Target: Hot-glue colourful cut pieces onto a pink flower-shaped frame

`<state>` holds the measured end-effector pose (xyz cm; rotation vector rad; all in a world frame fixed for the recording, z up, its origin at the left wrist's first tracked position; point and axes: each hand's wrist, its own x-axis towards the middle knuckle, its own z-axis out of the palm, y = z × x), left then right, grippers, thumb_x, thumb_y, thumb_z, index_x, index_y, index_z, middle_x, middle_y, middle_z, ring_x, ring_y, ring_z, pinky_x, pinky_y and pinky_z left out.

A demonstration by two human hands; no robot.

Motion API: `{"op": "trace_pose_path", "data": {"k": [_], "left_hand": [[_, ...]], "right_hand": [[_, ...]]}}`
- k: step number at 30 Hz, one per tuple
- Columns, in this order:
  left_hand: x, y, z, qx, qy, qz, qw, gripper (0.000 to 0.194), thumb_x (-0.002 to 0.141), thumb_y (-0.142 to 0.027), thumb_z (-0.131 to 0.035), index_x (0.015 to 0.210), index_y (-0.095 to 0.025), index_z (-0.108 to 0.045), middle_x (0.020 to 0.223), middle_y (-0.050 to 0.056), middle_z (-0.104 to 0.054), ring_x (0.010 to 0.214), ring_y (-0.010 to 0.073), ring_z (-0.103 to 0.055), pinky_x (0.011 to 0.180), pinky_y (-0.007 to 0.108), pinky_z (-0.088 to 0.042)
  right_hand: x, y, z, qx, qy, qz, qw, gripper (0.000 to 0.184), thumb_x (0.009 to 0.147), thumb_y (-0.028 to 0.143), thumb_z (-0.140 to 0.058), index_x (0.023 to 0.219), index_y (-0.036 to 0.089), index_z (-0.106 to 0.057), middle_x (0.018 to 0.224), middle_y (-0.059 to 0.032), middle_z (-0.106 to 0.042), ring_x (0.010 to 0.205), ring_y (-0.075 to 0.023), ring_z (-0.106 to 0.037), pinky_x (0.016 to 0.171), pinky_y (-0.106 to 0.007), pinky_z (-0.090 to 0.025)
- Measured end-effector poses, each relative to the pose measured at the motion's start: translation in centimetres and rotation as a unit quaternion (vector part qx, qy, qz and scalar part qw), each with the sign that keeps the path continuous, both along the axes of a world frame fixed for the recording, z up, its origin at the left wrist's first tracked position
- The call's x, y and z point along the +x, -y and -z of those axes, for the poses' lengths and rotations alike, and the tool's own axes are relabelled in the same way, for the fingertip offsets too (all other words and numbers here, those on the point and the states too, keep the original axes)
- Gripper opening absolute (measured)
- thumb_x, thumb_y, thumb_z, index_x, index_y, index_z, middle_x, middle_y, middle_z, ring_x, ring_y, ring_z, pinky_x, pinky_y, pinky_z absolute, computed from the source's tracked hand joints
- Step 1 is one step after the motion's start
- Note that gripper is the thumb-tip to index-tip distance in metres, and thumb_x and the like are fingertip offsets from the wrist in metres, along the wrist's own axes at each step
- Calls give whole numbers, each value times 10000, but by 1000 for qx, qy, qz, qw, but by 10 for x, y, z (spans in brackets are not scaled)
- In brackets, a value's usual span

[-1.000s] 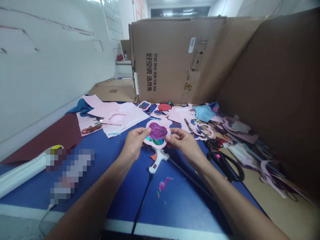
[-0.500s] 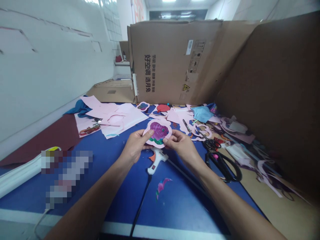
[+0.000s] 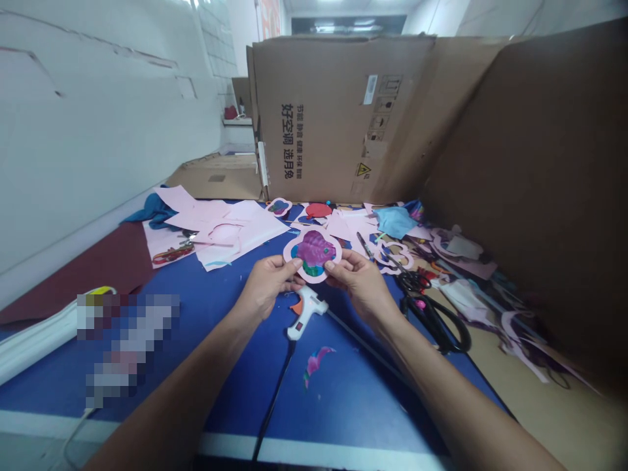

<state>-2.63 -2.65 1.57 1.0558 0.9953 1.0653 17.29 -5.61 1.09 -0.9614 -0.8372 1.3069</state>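
Between my hands, above the blue table, is a scalloped pink paper frame [image 3: 289,252] with purple, blue and green patterned fabric [image 3: 313,250] in its opening. My left hand [image 3: 265,284] pinches its left edge, thumb on the front. On the right edge, my right hand [image 3: 362,281] grips it the same way, with the fingers behind. A white glue gun [image 3: 305,313] with an orange trigger lies on the table just below the frame. Nearer to me rests a thin curved fabric scrap [image 3: 316,365].
Pink paper sheets [image 3: 255,229] and a finished-looking scalloped piece [image 3: 279,207] lie at the back. Black-handled scissors [image 3: 436,324], a pen [image 3: 364,245] and paper offcuts [image 3: 466,245] crowd the right. Cardboard [image 3: 338,124] walls the far side. A white roll [image 3: 44,340] lies left.
The paper frame has turned slightly in my hands, and both thumbs now sit lower on its sides. The camera view has shifted a little.
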Motion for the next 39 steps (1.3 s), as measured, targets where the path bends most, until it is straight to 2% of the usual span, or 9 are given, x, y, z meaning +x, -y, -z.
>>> {"op": "trace_pose_path", "data": {"k": [4,10,12,16,21,28,34,37,39], "left_hand": [[-1,-1,0,20,-20,8,1000,488,699,-548,-1015,806,-128,-789,721,75,-770,639,137,-709,621,229,-592],[1,1,-2,36,-1,-2,999,629,760,-753,-897,894,-149,-785,826,96,-793,722,172,-738,671,277,-630],[2,1,-2,49,-1,-5,999,609,742,-732,-919,870,-155,-771,827,86,-791,739,169,-741,695,274,-632],[3,0,3,60,-7,0,998,500,676,-557,-1008,880,-162,-779,849,73,-811,765,170,-760,744,279,-635],[1,-2,6,56,-11,4,998,401,693,-464,-998,830,-158,-777,790,71,-809,698,159,-749,718,269,-615],[0,0,5,42,-27,23,999,410,717,-474,-988,854,-150,-776,808,85,-812,709,164,-754,716,271,-614],[-2,-1,4,53,-16,6,998,452,727,-494,-978,723,-181,-652,717,43,-754,653,139,-702,680,260,-585],[-3,-2,4,57,-42,36,997,426,723,-500,-969,759,-176,-693,712,41,-744,635,139,-680,662,258,-560],[-3,0,3,61,-58,62,995,418,716,-500,-964,757,-175,-704,694,37,-730,609,135,-653,630,251,-529]], "right_hand": [[1,0,1,2,3,-6,1000,566,551,448,-1092,1001,238,-822,881,-8,-833,726,-158,-701,703,-286,-555],[1,-2,1,-4,7,45,999,578,507,449,-1094,963,229,-815,825,-3,-815,693,-153,-682,686,-290,-560],[0,-2,0,-11,2,53,999,596,481,439,-1099,957,228,-811,814,0,-808,698,-158,-685,685,-295,-566],[-1,-2,1,-11,-1,45,999,590,489,431,-1096,964,227,-812,817,2,-807,697,-159,-684,684,-298,-568],[-1,-2,2,-14,6,34,999,612,513,458,-1092,1007,226,-815,836,-3,-816,684,-155,-676,677,-295,-557],[1,-3,0,-16,10,51,999,677,479,469,-1106,1036,231,-805,850,-6,-812,749,-190,-707,693,-308,-560],[1,-3,3,2,25,19,1000,632,556,484,-1081,1073,246,-808,923,-27,-835,779,-218,-733,729,-350,-588],[1,-2,1,37,21,4,999,582,597,464,-1071,1078,257,-817,1060,-41,-848,895,-241,-758,825,-379,-618],[2,-2,0,42,23,11,999,593,597,453,-1070,1096,265,-810,1029,-24,-840,886,-234,-751,819,-369,-614]]}}
